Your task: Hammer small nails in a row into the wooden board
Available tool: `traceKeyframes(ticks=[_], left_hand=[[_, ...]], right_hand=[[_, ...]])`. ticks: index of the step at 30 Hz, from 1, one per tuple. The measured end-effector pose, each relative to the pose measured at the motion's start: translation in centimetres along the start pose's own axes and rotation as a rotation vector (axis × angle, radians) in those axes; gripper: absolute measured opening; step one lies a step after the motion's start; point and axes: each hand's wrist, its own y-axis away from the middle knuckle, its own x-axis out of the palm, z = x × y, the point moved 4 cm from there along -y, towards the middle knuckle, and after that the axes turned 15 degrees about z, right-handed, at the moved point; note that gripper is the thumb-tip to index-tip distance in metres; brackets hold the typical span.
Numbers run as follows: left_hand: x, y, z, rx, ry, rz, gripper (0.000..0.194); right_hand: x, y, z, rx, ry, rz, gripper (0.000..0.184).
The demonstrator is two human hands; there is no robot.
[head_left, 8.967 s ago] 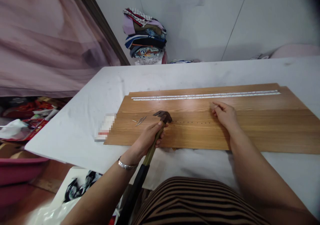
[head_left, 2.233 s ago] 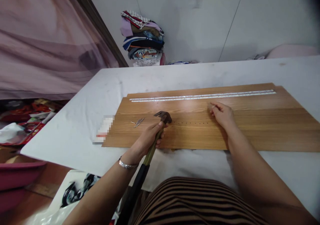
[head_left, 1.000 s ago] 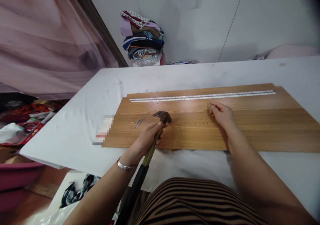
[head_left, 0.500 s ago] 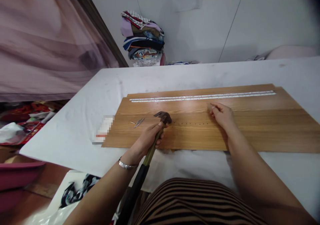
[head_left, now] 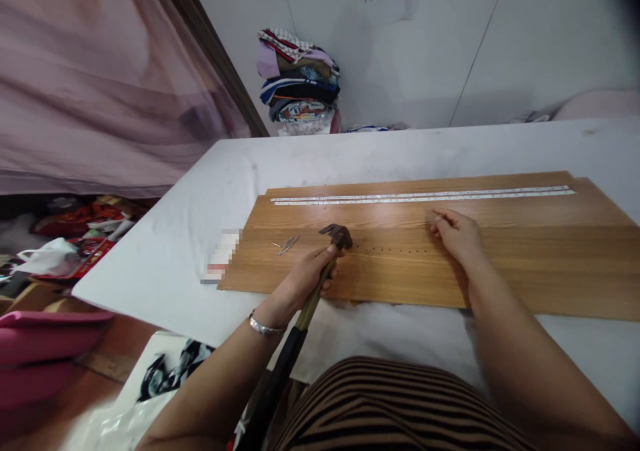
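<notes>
My left hand [head_left: 304,279] is wrapped round the handle of a claw hammer [head_left: 336,235], whose dark head rests on a wooden board [head_left: 525,264]. My right hand [head_left: 457,236] lies on the board further right, fingers curled and pinched on something I cannot make out. A row of small nail heads [head_left: 393,249] runs between the hammer head and my right hand. A few loose nails [head_left: 288,244] lie on the board left of the hammer. A long metal strip [head_left: 420,197] runs along the board's far edge.
The board lies on a white table [head_left: 200,197]. A small blurred packet [head_left: 220,257] sits at the board's left end. Folded clothes [head_left: 299,83] are stacked against the wall. A pink curtain [head_left: 90,84] hangs left; pink tubs [head_left: 45,344] and clutter lie on the floor.
Both hands and the hammer hold the same positions on the board. Only the view has shifted slightly, so everything sits a little further right in the picture.
</notes>
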Motion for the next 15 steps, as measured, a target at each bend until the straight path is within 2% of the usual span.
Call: traceKeyframes(ticks=[10,15], left_hand=[[-0.1,-0.1,0.2,-0.014,-0.004,-0.007,0.043],[0.0,0.0,0.1,-0.006,-0.019,0.002,0.043]], right_hand=[[0.0,-0.3,-0.9,0.004,0.000,0.006,0.039],[-0.1,-0.6,-1.7,-0.032,0.080,0.006,0.042]])
